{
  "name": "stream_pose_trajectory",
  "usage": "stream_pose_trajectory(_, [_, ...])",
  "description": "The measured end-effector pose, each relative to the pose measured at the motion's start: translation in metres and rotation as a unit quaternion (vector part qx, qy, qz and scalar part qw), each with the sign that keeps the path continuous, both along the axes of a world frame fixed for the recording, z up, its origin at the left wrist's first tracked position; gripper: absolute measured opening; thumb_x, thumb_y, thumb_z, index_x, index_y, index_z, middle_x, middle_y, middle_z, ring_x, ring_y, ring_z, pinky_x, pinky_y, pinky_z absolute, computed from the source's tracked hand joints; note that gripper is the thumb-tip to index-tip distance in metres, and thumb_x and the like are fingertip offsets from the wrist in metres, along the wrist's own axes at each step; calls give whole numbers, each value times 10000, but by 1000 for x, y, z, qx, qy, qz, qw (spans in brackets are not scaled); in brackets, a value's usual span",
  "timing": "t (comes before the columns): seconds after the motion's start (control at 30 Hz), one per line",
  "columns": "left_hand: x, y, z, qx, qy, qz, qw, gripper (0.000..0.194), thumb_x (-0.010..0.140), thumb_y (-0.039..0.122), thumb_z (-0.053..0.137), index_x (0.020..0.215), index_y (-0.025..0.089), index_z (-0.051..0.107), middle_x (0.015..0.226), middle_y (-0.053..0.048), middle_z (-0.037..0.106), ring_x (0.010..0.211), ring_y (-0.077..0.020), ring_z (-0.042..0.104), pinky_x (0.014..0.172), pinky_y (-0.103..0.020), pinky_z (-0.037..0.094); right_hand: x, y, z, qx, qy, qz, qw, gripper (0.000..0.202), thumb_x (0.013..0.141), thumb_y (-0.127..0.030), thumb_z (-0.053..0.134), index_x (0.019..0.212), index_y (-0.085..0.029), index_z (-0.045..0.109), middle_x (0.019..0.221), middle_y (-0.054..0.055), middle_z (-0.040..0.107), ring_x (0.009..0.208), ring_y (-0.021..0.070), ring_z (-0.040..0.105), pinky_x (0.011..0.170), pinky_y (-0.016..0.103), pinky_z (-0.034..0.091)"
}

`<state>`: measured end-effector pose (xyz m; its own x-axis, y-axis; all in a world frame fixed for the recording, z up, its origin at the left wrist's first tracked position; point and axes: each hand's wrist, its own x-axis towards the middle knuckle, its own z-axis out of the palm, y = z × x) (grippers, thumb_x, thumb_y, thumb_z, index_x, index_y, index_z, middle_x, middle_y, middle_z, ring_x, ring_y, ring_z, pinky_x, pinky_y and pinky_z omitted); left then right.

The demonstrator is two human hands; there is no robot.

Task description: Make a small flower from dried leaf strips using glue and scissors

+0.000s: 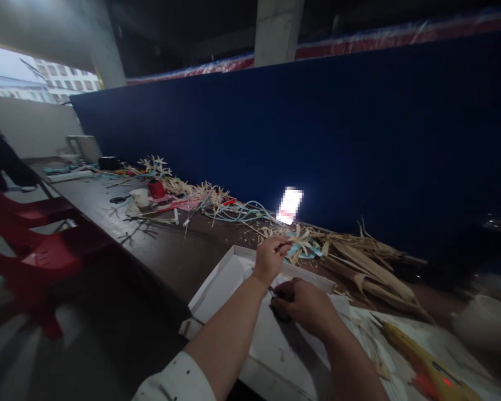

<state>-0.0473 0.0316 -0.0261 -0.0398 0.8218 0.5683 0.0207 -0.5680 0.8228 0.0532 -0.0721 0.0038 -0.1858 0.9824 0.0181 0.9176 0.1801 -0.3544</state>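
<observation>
My left hand [270, 259] is closed in a pinch above the back of a shallow white cardboard box [209, 287]. Pale petals of a dried-husk flower [303, 240] stick out at its fingertips; the stem is hidden. Lower and to the right, over the box, my right hand [304, 306] is closed around a pair of dark-handled scissors [280, 313], with part of them covered by the fingers. Just behind the flower lies a light-blue piece [307, 250] among husk scraps.
Long dried husks [371, 250] lie at the right. A yellow glue gun [417, 351] with a red light rests front right. A lit phone screen [290, 205] stands against the blue partition [192, 128]. Red chairs [54, 245] stand left of the table [171, 256].
</observation>
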Motion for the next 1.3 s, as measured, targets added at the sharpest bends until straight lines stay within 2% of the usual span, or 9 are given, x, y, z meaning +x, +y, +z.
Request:
stream_pose_trajectory(0.17, [-2, -4, 3, -2, 5, -8, 1000, 169, 777, 202, 593, 900, 183, 708, 931, -65, 685, 834, -156, 633, 765, -265, 513, 4, -1, 0, -16, 17, 30, 999, 192, 685, -404, 633, 829, -304, 712, 822, -1, 664, 614, 148, 555, 516, 255, 247])
stream_pose_trajectory(0.4, [-6, -3, 7, 35, 31, 42, 998, 157, 770, 134, 575, 825, 178, 715, 878, -60, 697, 840, -153, 632, 816, -269, 498, 6, 0, -1, -30, 47, 37, 998, 330, 677, -274, 609, 994, -313, 694, 938, 26, 671, 732, 179, 596, 588, 249, 319])
stream_pose_trajectory(0.57, [-9, 3, 4, 51, 21, 63, 996, 131, 753, 128, 601, 826, 166, 702, 882, -55, 695, 846, -156, 631, 811, -280, 499, 3, 0, 2, -15, 20, 33, 999, 211, 699, -273, 590, 866, -230, 712, 846, 58, 679, 714, 185, 594, 585, 251, 316])
stream_pose_trajectory(0.7, [-13, 4, 6, 69, 11, 85, 994, 116, 775, 151, 587, 834, 150, 687, 889, -69, 687, 850, -159, 631, 797, -288, 504, 6, 4, 0, -12, 119, 12, 993, 285, 738, -286, 553, 976, -211, 691, 783, 47, 692, 668, 173, 605, 571, 243, 355])
stream_pose_trajectory(0.77, [-15, 3, 10, 79, 14, 98, 992, 120, 788, 174, 583, 851, 149, 682, 894, -76, 683, 858, -161, 631, 793, -288, 504, 9, 7, -3, -42, 214, -14, 976, 359, 735, -287, 550, 1066, -204, 661, 789, 35, 698, 635, 166, 609, 549, 240, 392])
stream_pose_trajectory(0.87, [-19, 2, 14, 103, 20, 120, 987, 141, 807, 179, 564, 883, 153, 680, 904, -73, 682, 867, -156, 627, 801, -281, 499, 11, 10, -7, -93, 322, -51, 941, 394, 707, -284, 572, 1078, -172, 647, 796, 42, 696, 609, 162, 609, 516, 240, 434])
stream_pose_trajectory(1.0, [-21, 2, 16, 126, 13, 141, 982, 175, 819, 145, 535, 920, 163, 676, 925, -65, 685, 874, -142, 623, 807, -265, 494, 11, 11, -4, -120, 369, -97, 917, 380, 669, -275, 608, 1021, -141, 654, 711, 40, 681, 540, 145, 577, 482, 240, 439])
stream_pose_trajectory(1.17, [-22, 0, 18, 140, 19, 144, 979, 168, 827, 153, 530, 910, 166, 676, 911, -66, 687, 864, -142, 622, 803, -261, 489, 17, 10, 3, -107, 406, -141, 897, 452, 672, -264, 647, 1113, -168, 630, 569, -19, 633, 400, 76, 427, 405, 199, 316])
stream_pose_trajectory(1.3, [-24, -1, 17, 129, 27, 145, 981, 162, 830, 155, 525, 904, 165, 670, 917, -67, 682, 882, -148, 614, 822, -268, 477, 19, 9, 6, -144, 494, -149, 844, 497, 676, -323, 698, 1150, -202, 612, 729, 17, 688, 541, 96, 543, 421, 175, 308])
